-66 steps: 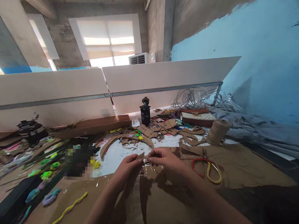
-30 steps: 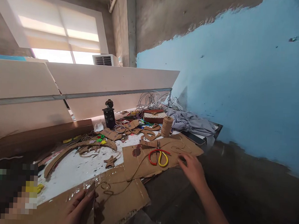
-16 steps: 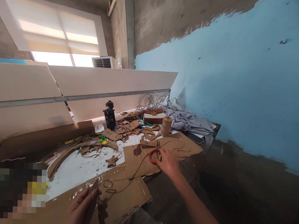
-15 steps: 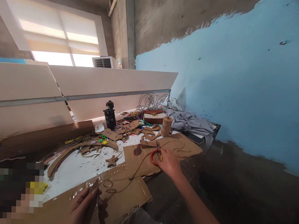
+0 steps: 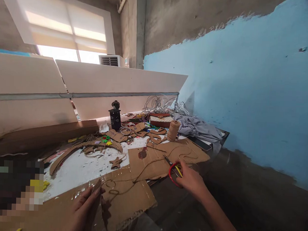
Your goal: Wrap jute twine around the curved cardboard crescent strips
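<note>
Red-and-yellow-handled scissors (image 5: 170,171) are held by the handles in the closed grip of the right hand (image 5: 191,177), blades pointing out past the fingers over a cardboard sheet (image 5: 155,171), while the left hand (image 5: 86,204) pinches a thin brown piece (image 5: 97,185). On the tabletop (image 5: 91,174) beyond, a black bottle (image 5: 115,120) stands with its lid flipped up, contents hidden, near a closed handbag (image 5: 161,121). Printing on the cardboard scraps (image 5: 118,135) is too small to read.

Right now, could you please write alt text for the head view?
The right hand holds red-and-yellow-handled scissors, while the left hand pinches a thin brown piece. Twine trails across cardboard on a cluttered table, with a spool beyond.
</note>
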The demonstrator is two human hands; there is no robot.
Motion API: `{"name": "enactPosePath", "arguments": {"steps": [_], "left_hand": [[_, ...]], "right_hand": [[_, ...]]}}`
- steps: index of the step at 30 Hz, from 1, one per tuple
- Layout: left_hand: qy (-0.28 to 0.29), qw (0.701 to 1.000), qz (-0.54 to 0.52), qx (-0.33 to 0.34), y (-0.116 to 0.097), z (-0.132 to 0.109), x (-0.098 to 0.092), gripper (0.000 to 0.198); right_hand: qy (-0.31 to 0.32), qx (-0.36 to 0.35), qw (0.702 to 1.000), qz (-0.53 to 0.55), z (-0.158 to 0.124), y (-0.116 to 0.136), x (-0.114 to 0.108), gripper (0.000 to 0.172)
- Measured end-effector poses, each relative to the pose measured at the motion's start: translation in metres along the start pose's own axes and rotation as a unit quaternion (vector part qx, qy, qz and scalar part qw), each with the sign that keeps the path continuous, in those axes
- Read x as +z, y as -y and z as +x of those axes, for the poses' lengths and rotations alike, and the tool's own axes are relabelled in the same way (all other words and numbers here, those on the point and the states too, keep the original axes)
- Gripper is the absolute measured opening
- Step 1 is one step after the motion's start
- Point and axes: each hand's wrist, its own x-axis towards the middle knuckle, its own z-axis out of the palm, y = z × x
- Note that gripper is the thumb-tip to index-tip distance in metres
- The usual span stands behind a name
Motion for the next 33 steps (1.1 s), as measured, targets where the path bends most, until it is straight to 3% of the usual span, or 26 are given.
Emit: {"name": "enactPosePath", "arguments": {"steps": [2,5,7,9,11,13,19,22,26,33], "left_hand": [[0.008,1.0,-0.007,-0.009,-0.005,-0.005,0.003,0.047],[0.019,0.999,-0.015,-0.03,-0.01,-0.008,0.006,0.044],[0.008,0.999,-0.027,-0.045,-0.009,-0.007,0.009,0.039],[-0.015,0.997,-0.05,-0.052,-0.003,-0.005,0.013,0.036],[-0.034,0.994,-0.095,-0.049,0.005,-0.005,0.018,0.04],[-0.002,0.993,-0.11,-0.048,0.015,-0.009,0.025,0.041],[0.063,0.98,-0.179,-0.065,0.034,-0.03,0.035,0.038],[0.09,0.974,-0.196,-0.07,0.038,-0.038,0.036,0.039],[0.121,0.963,-0.231,-0.065,0.039,-0.048,0.041,0.043],[0.103,0.964,-0.241,-0.044,0.045,-0.052,0.047,0.039]], "right_hand": [[0.005,0.002,1.0,0.017,-0.001,-0.011,0.0,0.071],[0.04,-0.052,0.994,0.092,-0.011,-0.03,-0.006,0.055],[0.097,-0.12,0.954,0.256,-0.023,-0.04,-0.011,0.051],[0.122,-0.135,0.915,0.36,-0.04,-0.043,-0.012,0.055],[0.127,-0.125,0.896,0.407,-0.056,-0.039,-0.009,0.058],[0.128,-0.121,0.873,0.455,-0.07,-0.029,-0.001,0.058],[0.266,-0.217,0.802,0.488,-0.087,0.018,0.026,0.063],[0.299,-0.243,0.809,0.445,-0.095,0.039,0.026,0.057],[0.285,-0.245,0.845,0.379,-0.106,0.054,0.022,0.054],[0.251,-0.267,0.866,0.341,-0.108,0.062,0.029,0.054]]}}
